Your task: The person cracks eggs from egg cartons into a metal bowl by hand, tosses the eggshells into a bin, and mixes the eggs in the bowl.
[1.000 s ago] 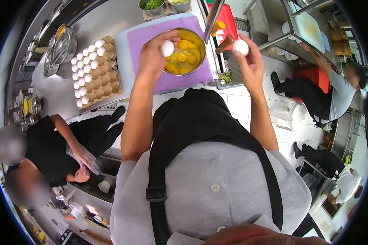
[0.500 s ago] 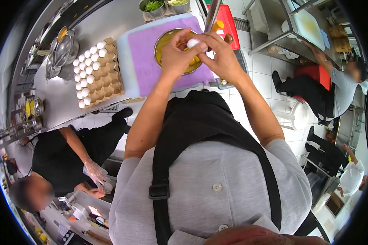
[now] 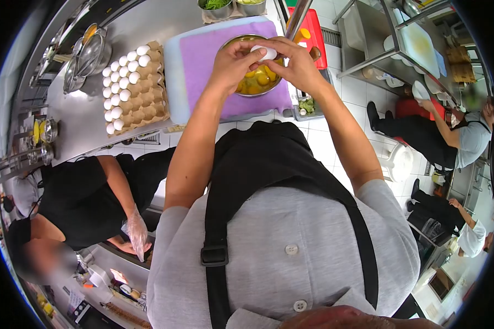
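My left hand and my right hand are closed together around a white egg, fingertips and thumbs against its shell. Whether the shell is cracked I cannot tell. Directly beneath is a metal bowl with several yellow yolks in it; my hands cover part of its rim. A purple cloth lies under the bowl, over a pale blue board. To the left, a cardboard egg tray holds several white eggs in its left part and bare hollows on its right.
Metal bowls and strainers stand at the far left of the steel counter. Bowls of chopped greens sit at the back. A red container is at the right. One co-worker stands at the left; others work at the right.
My hands have drawn closer around the egg, over the bowl. The view has shifted slightly. At the right, a co-worker's arm has moved and now holds up a white object.
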Demonstrator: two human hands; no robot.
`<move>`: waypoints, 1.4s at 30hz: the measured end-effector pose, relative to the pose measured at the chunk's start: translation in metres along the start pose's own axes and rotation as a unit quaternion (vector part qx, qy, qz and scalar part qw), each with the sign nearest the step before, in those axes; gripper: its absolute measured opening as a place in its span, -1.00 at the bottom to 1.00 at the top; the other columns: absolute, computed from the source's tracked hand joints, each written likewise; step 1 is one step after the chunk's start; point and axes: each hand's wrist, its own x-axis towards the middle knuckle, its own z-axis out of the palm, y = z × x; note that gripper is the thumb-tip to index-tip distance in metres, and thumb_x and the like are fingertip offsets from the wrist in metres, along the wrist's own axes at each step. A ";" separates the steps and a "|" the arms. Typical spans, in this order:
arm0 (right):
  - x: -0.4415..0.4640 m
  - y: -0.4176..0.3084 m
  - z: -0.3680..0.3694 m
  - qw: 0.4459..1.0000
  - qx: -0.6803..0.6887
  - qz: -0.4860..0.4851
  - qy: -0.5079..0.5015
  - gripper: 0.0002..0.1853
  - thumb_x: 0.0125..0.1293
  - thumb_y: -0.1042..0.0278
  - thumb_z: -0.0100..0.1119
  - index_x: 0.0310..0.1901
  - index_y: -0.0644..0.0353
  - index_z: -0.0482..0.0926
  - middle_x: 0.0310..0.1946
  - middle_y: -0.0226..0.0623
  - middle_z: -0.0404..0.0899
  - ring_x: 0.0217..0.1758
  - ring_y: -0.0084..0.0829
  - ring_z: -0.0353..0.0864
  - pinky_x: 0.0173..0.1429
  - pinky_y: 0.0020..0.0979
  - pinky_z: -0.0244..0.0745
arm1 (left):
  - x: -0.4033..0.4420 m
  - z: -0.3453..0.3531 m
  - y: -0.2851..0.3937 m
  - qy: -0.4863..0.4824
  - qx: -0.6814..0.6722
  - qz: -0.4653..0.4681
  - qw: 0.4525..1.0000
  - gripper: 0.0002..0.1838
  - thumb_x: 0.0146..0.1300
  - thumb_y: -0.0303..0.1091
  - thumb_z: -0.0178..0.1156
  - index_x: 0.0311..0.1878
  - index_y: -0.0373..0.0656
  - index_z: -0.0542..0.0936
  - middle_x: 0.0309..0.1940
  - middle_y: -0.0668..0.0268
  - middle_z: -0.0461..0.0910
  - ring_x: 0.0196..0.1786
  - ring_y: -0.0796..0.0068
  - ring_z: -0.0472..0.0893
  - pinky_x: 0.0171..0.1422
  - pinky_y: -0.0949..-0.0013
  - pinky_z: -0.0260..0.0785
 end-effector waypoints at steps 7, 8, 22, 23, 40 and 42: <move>0.001 0.006 -0.003 0.988 -0.139 -0.064 0.016 -0.43 0.26 0.46 0.36 0.34 -0.06 0.61 0.09 -0.20 0.63 0.02 -0.12 0.67 0.14 -0.23 0.62 | -0.002 -0.002 0.015 0.011 0.155 0.052 0.986 -0.56 0.24 -0.26 0.57 0.09 -0.31 0.71 -0.24 0.30 0.76 -0.26 0.60 0.69 -0.16 0.50 0.55; 0.000 0.003 -0.005 0.987 -0.151 -0.058 0.015 -0.42 0.26 0.46 0.37 0.35 -0.07 0.60 0.09 -0.20 0.62 0.02 -0.12 0.67 0.14 -0.22 0.63 | -0.001 -0.006 0.017 0.010 0.186 0.051 0.981 -0.53 0.22 -0.24 0.58 0.09 -0.32 0.71 -0.24 0.28 0.77 -0.25 0.60 0.70 -0.15 0.49 0.57; -0.089 0.028 -0.063 0.948 0.150 0.020 0.280 -0.47 0.43 0.60 0.20 0.42 0.33 0.44 0.24 -0.20 0.59 0.29 -0.45 0.57 0.37 -0.42 0.46 | -0.009 -0.025 0.058 0.037 0.161 0.150 0.975 -0.66 0.47 -0.35 0.33 0.22 -0.32 0.66 -0.08 0.14 0.77 -0.05 0.48 0.74 0.09 0.41 0.63; -0.106 0.072 -0.056 0.938 0.177 0.079 0.287 -0.43 0.42 0.53 0.24 0.45 0.30 0.43 0.24 -0.21 0.59 0.26 -0.46 0.58 0.35 -0.43 0.46 | -0.009 -0.040 0.055 0.059 0.168 0.152 0.972 -0.68 0.47 -0.38 0.32 0.20 -0.32 0.66 -0.05 0.14 0.77 0.00 0.45 0.74 0.12 0.39 0.63; 0.127 -0.067 0.218 0.976 0.046 -0.096 -0.192 -0.66 0.36 0.42 0.24 0.15 0.17 0.67 -0.05 -0.11 0.70 -0.01 -0.14 0.71 0.09 -0.19 0.61 | -0.129 -0.278 -0.053 0.632 0.494 0.148 0.578 -0.48 0.25 -0.52 0.25 0.32 -0.29 0.56 0.08 -0.08 0.48 0.11 -0.01 0.54 0.30 0.01 0.39; 0.155 -0.067 0.271 0.971 -0.017 -0.112 -0.212 -0.63 0.34 0.39 0.22 0.17 0.15 0.67 0.04 -0.04 0.66 0.09 -0.01 0.68 0.14 -0.07 0.60 | -0.133 -0.289 -0.060 0.639 0.475 0.113 0.594 -0.40 0.27 -0.50 0.24 0.41 -0.23 0.48 0.20 -0.17 0.38 0.23 -0.16 0.42 0.40 -0.08 0.28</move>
